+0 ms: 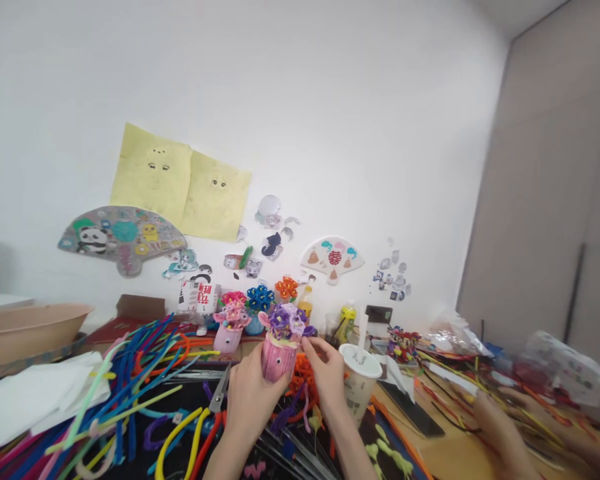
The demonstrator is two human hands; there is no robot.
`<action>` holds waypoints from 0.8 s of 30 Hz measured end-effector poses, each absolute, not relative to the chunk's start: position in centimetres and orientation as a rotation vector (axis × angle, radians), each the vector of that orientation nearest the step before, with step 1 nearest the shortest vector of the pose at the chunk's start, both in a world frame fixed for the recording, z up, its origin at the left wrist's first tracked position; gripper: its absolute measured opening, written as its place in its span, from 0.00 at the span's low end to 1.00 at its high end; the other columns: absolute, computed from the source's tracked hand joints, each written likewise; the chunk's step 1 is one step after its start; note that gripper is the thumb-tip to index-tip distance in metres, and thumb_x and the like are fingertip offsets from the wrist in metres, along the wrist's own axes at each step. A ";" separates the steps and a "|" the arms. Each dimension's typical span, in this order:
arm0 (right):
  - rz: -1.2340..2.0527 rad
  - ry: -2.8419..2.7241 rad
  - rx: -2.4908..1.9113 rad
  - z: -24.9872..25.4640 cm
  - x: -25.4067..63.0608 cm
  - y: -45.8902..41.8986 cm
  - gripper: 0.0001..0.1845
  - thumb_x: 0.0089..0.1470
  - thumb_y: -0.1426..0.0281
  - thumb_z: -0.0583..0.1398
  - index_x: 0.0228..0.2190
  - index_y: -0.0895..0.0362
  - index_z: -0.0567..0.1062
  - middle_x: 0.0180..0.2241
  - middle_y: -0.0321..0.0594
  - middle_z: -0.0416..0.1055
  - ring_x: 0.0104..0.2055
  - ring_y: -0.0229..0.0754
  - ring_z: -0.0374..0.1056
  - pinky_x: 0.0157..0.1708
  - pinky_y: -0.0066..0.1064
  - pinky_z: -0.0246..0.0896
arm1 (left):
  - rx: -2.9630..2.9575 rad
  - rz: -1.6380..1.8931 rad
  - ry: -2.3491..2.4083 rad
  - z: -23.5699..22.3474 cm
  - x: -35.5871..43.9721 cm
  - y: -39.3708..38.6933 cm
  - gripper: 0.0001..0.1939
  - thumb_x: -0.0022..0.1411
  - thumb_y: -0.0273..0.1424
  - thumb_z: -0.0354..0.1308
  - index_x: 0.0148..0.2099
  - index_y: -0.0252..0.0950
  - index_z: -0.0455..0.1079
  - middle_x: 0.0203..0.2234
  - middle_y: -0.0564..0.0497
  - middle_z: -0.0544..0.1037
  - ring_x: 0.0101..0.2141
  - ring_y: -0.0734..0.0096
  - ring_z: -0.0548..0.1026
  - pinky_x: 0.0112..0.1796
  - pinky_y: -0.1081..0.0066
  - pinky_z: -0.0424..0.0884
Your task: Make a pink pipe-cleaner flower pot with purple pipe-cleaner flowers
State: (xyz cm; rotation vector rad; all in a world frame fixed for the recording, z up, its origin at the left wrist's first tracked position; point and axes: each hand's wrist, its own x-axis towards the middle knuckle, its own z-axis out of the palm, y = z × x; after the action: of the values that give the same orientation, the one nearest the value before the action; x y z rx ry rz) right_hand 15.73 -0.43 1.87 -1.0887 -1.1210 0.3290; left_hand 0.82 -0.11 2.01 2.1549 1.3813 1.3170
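My left hand (pixel 247 393) is wrapped round a small pink pot (pixel 279 360) with a dot like an eye on its front. Out of the pot stand purple and lilac pipe-cleaner flowers (pixel 287 321). At the pot's right side, my right hand (pixel 325 370) pinches a dark purple pipe-cleaner piece (pixel 307 331) at the edge of the bunch. Behind it on the left is a similar pink pot (pixel 227 338) with pink flowers. Blue flowers (pixel 260 299) and orange flowers (pixel 287 288) stand farther back. Scissors with yellow handles (pixel 180 437) lie beside my left forearm.
A lidded cup with a straw (pixel 361 377) stands close to my right hand. Loose colourful pipe cleaners (pixel 130 380) cover the left side, near white paper (pixel 25 400). A phone (pixel 413 408) lies on the right, where another person's blurred hand (pixel 500 427) shows.
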 end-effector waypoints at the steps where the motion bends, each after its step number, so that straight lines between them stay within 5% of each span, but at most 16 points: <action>1: 0.332 -1.120 -1.085 1.9 15.7 -0.5 0.20 0.43 0.54 0.62 0.26 0.59 0.78 0.28 0.44 0.77 0.32 0.47 0.70 0.36 0.35 0.64 | 2.152 1.317 1.383 2.1 0.8 -0.2 0.24 0.51 0.38 0.55 0.51 0.35 0.63 0.43 0.45 0.75 0.44 0.58 0.72 0.43 0.66 0.63; 24: 0.324 -1.195 -1.072 2.5 16.3 -1.4 0.17 0.46 0.56 0.62 0.27 0.59 0.76 0.27 0.41 0.74 0.29 0.42 0.66 0.31 0.30 0.60 | 2.137 1.311 1.443 2.0 1.0 0.1 0.25 0.52 0.40 0.55 0.51 0.36 0.63 0.43 0.45 0.76 0.44 0.57 0.72 0.42 0.67 0.63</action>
State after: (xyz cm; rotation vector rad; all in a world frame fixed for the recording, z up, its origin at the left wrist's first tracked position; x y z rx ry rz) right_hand 16.31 -1.38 2.49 -1.0721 -1.1946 0.3238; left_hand 1.01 0.12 1.96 2.1368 1.4425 1.3110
